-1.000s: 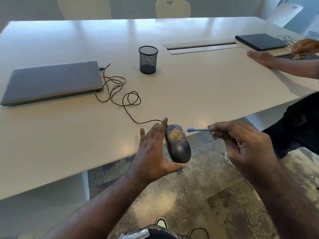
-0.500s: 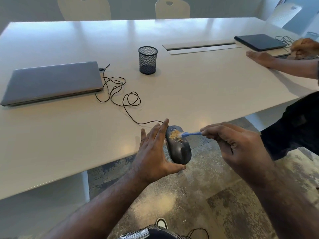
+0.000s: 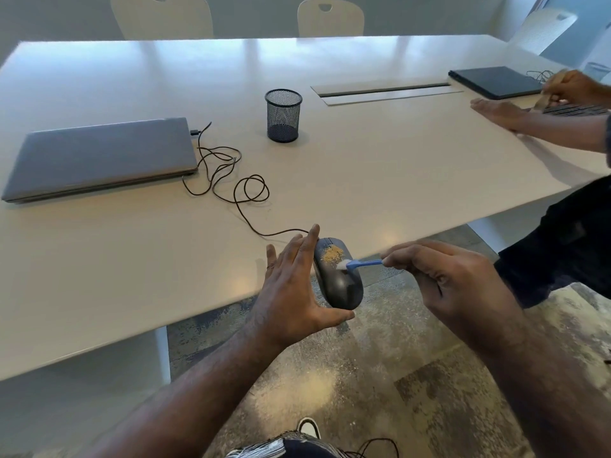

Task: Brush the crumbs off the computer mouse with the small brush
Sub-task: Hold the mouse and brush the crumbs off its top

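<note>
I am holding the small brush (image 3: 363, 263) in my right hand (image 3: 453, 285), fingers curled closed around the far end of its blue handle, pinching it near the fingertips. The white bristle tip is touching the top shell of the computer mouse (image 3: 337, 276), just below the patch of crumbs (image 3: 331, 253).

My left hand (image 3: 291, 292) is cradling the mouse, fingers spread and extended along its left side, thumb hooked under the rear end. The hand is mostly open; it is propping more than clamping. The mouse is sitting off the near edge of the table (image 3: 363, 166), tilted, over the floor.

Risks as I am judging them:
- The grip on the mouse is looking loose. A firm sideways stroke may be pushing it off the thumb and dropping it toward the floor; only the cable (image 3: 244, 206) would be catching it.
- That cable is running in loops back toward the closed laptop (image 3: 99, 157). A drop or a tug could be jerking the plug or dragging the loops.
- The bristles are sitting below the crumbs, not on them. A stroke starting here may be missing most of the pile, or smearing it toward the button seam and wheel, where bits could be lodging.
- The pinch so far back on the handle is giving little control; the tip may be skating.
- Crumbs are likely falling on the floor or my lap rather than anywhere tidy.

Farther out, a mesh pen cup (image 3: 283, 115) is standing mid-table, well apart. Another person's hands (image 3: 502, 112) are working at the far right, clear of my strokes.
</note>
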Demonstrator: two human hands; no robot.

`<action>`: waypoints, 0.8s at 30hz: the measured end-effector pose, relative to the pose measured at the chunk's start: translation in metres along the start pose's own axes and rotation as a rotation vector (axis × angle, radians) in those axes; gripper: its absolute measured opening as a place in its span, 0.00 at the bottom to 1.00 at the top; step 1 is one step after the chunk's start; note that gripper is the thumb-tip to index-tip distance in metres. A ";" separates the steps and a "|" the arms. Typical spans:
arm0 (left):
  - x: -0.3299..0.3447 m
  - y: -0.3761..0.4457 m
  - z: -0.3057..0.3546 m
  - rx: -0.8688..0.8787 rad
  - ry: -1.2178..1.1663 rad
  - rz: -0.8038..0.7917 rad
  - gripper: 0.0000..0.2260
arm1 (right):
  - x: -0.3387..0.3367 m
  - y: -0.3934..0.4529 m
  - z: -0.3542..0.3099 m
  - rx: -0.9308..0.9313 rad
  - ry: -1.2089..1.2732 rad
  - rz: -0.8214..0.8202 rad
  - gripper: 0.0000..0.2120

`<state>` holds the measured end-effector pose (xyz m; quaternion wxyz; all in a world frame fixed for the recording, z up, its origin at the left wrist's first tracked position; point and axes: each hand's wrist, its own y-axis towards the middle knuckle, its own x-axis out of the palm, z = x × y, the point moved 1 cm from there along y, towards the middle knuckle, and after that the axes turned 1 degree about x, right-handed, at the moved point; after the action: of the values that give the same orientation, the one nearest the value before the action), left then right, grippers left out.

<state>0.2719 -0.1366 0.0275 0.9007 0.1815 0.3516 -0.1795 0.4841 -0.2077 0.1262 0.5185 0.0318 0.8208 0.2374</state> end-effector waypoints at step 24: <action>-0.004 -0.001 0.001 0.005 -0.017 0.029 0.61 | -0.001 -0.001 0.007 0.063 0.021 0.035 0.16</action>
<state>0.2694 -0.1368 0.0307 0.9056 0.1872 0.3410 -0.1690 0.4911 -0.2063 0.1241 0.5042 0.0600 0.8327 0.2207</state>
